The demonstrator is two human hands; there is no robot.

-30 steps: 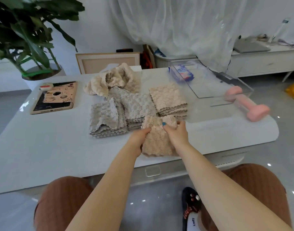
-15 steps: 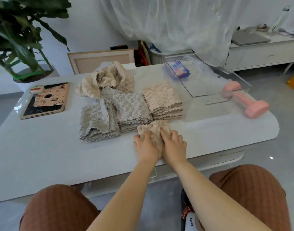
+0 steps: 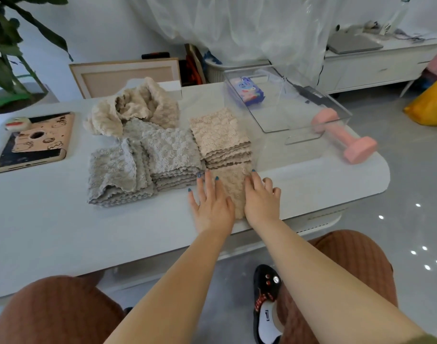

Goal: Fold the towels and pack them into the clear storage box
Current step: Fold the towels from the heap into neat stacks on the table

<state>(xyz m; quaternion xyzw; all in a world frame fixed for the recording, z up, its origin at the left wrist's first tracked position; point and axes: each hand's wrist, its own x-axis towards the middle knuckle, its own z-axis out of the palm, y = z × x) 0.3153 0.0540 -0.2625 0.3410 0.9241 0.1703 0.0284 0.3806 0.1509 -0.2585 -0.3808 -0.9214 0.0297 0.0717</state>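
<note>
The long white bench (image 3: 51, 219) carried everything. At its far right stood the clear rectangular plastic storage box (image 3: 294, 112). It held no towel, only a small blue wrapped packet (image 3: 247, 91) at its back end, so packing had not begun. A pink dumbbell (image 3: 346, 137) lay just beside the box's right wall.

Left of the box sat three folded piles: a sagging stack of grey textured towels (image 3: 115, 175), a neater grey stack (image 3: 170, 152) touching it, and a stack of beige towels (image 3: 220, 135) nearest the box. Behind them lay a crumpled heap of unfolded beige towels (image 3: 135, 108), which I judged to be the folding left to do.

Touching the front of the beige stack lay a single narrow folded beige towel (image 3: 231, 184). The left hand (image 3: 211, 202) pressed on its left edge, fingers straight and spread, grasping nothing. The right hand (image 3: 261, 197) rested on its right edge, released, its outer fingers slightly bent.
</note>
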